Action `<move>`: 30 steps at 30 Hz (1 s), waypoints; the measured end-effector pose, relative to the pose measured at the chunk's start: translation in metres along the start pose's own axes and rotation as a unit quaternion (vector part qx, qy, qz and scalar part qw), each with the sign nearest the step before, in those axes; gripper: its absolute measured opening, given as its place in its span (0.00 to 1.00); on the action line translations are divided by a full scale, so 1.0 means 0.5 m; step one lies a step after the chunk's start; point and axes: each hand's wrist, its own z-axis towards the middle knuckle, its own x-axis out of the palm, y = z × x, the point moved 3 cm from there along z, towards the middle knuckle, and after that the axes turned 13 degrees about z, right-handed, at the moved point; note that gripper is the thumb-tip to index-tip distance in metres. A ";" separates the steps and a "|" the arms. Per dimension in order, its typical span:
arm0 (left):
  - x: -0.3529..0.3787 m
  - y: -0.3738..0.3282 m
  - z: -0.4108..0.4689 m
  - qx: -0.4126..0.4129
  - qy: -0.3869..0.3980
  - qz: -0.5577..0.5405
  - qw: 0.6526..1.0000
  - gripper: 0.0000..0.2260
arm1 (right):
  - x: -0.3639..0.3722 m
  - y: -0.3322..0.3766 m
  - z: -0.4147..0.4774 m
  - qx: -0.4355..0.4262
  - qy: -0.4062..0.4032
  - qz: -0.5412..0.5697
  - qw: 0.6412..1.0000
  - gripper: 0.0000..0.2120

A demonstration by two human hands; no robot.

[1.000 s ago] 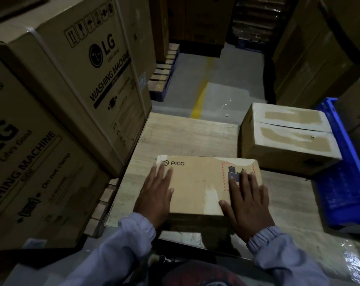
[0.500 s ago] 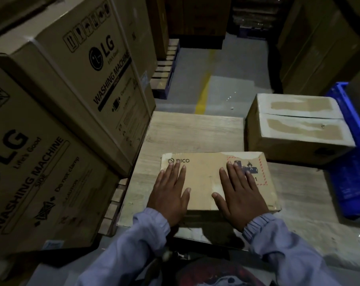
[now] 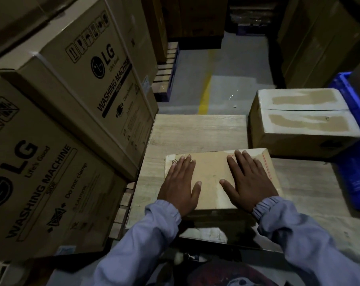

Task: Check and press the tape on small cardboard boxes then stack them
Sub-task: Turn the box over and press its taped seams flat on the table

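The small cardboard box (image 3: 212,172) lies flat on the wooden tabletop (image 3: 195,129), near the front edge and directly before the person. Both hands rest palm-down on its top face. The left hand (image 3: 178,186) is spread, with fingers straight, over the left half, and its fingertips cover the printed logo. The right hand (image 3: 250,182) is spread in the same way over the right half, with its fingertips at the far edge, beside the red dashed label border (image 3: 266,168). Neither hand grips or pinches anything.

This flat, two-handed contact probably serves to press the top face and its tape down evenly, while the tabletop takes the load from below. The tape itself is hard to make out in the dim light.

A second, larger cardboard box (image 3: 302,120) sits at the far right of the tabletop, well apart from the hands. Its flaps meet along a centre seam, and its position suggests a stacking point. A blue crate (image 3: 354,141) lies just beyond it. Stacked washing machine cartons (image 3: 92,83) stand against the left side of the tabletop.

Compared with one second ago:
- Both hands have slid forward from the near part of the top face toward the far edge.
- The left hand has moved inward from the left edge, so the logo that showed earlier is now covered.
- The right hand now hides most of the red-bordered label.
- Both boxes keep their positions on the tabletop.
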 end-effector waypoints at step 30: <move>0.028 0.088 -0.078 -0.350 -0.083 -0.401 0.843 0.18 | -0.025 -0.142 -0.127 0.190 -0.092 0.613 0.762 0.32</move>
